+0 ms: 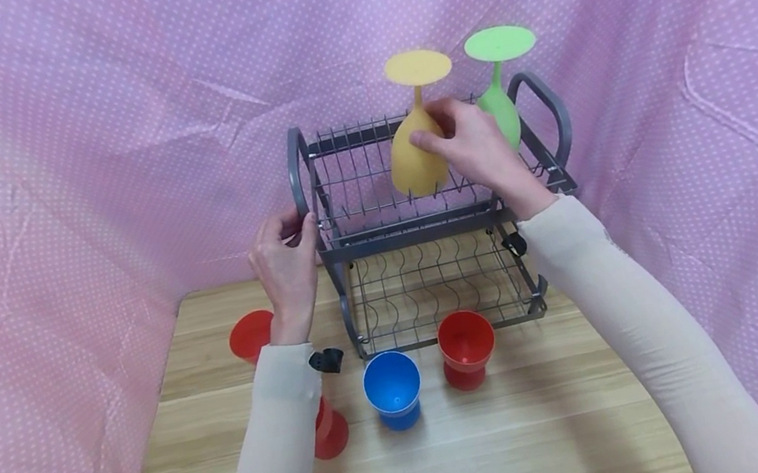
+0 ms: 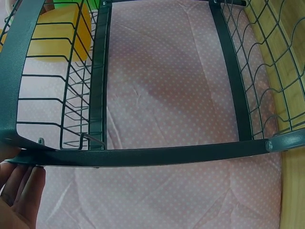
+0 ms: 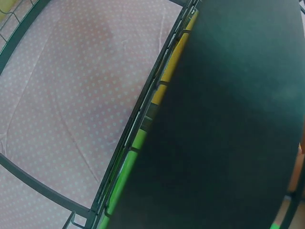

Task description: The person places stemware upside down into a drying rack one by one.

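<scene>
The right hand (image 1: 476, 139) pinches the yellow goblet (image 1: 418, 166) by its bowl, just below the stem: thumb on the front face, fingers round the side and back, the span between them set by the bowl's taper. The goblet is inverted, foot uppermost, at the upper tier of the dish rack (image 1: 403, 241). Wires cross in front of its rim; whether the rim bears fully on the tier cannot be told.

The left hand (image 1: 283, 262) grips the rack's left side frame, thumb and fingers on opposite sides of the bar.

Hazard: release before the rim is level may tip the goblet; the likely cause is a rim caught on a wire.
Hazard: a sideways swing of the right hand may topple the green goblet (image 1: 500, 113), inverted just beside it on the same tier.
Hazard: a loosened left hand may let the rack slide under push.

On the table (image 1: 536, 437), before the rack, stand a blue cup (image 1: 393, 386) and a red cup (image 1: 466, 339). Two more red items lie partly hidden by the left arm; a lowered sleeve (image 1: 269, 459) may knock them.
</scene>
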Demonstrator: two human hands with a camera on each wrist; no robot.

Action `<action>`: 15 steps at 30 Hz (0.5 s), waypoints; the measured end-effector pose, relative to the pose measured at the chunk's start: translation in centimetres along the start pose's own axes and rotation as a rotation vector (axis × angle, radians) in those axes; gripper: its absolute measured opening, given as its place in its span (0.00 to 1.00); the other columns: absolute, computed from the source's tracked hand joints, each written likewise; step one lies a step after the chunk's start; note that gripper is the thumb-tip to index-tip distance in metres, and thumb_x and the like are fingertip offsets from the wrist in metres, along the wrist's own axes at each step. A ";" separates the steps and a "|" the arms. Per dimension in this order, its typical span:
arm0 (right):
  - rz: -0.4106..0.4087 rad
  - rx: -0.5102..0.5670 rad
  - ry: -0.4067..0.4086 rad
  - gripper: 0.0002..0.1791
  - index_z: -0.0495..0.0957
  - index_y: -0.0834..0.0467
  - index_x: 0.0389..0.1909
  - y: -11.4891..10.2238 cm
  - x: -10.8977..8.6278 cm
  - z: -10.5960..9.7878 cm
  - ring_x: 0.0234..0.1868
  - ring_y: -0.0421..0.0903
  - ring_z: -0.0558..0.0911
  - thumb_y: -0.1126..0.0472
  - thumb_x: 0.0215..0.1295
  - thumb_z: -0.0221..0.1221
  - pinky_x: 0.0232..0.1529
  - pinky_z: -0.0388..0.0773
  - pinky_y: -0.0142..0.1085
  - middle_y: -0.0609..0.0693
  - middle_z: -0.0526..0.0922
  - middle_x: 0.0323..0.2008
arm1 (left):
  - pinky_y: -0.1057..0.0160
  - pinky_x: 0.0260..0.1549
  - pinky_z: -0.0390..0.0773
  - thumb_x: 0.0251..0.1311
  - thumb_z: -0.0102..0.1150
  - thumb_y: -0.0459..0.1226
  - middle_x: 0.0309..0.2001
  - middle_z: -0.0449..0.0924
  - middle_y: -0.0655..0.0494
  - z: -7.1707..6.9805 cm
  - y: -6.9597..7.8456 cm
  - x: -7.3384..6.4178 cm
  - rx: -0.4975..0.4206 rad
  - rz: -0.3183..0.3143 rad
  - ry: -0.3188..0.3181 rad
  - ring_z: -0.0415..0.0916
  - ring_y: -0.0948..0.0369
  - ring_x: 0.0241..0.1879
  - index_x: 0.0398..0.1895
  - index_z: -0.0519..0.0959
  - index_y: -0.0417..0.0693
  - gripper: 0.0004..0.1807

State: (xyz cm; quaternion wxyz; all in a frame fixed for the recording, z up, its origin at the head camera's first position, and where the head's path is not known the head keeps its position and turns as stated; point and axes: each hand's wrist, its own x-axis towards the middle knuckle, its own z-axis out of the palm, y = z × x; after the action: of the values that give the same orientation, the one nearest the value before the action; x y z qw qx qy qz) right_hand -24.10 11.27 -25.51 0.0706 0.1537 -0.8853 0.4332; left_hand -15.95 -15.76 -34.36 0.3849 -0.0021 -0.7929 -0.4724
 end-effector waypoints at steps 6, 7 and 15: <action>0.008 -0.010 -0.016 0.33 0.71 0.63 0.71 0.0 0.2 0.1 0.63 0.52 0.79 0.49 0.73 0.63 0.64 0.76 0.45 0.59 0.79 0.65 | 0.59 0.43 0.87 0.66 0.69 0.34 0.42 0.88 0.42 0.0 -0.1 -0.1 0.010 0.005 0.005 0.88 0.51 0.41 0.47 0.86 0.32 0.13; 0.008 -0.011 -0.016 0.33 0.71 0.63 0.71 0.0 0.2 0.1 0.63 0.52 0.79 0.49 0.73 0.63 0.64 0.76 0.45 0.59 0.79 0.65 | 0.59 0.43 0.87 0.66 0.69 0.35 0.42 0.88 0.41 0.0 -0.1 -0.1 0.014 0.009 0.005 0.88 0.51 0.41 0.47 0.86 0.32 0.13; 0.022 0.011 -0.021 0.35 0.69 0.63 0.73 0.0 0.3 0.1 0.65 0.53 0.78 0.49 0.73 0.63 0.66 0.76 0.44 0.59 0.77 0.68 | 0.59 0.43 0.87 0.66 0.69 0.35 0.42 0.88 0.42 0.1 -0.1 -0.1 0.015 0.013 0.010 0.88 0.52 0.41 0.46 0.86 0.33 0.13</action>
State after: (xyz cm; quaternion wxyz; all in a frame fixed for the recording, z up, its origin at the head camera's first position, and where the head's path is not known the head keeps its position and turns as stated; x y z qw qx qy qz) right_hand -24.35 11.14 -25.45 0.0557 0.1490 -0.8851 0.4374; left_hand -16.00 -15.73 -34.51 0.3920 -0.0020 -0.7944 -0.4640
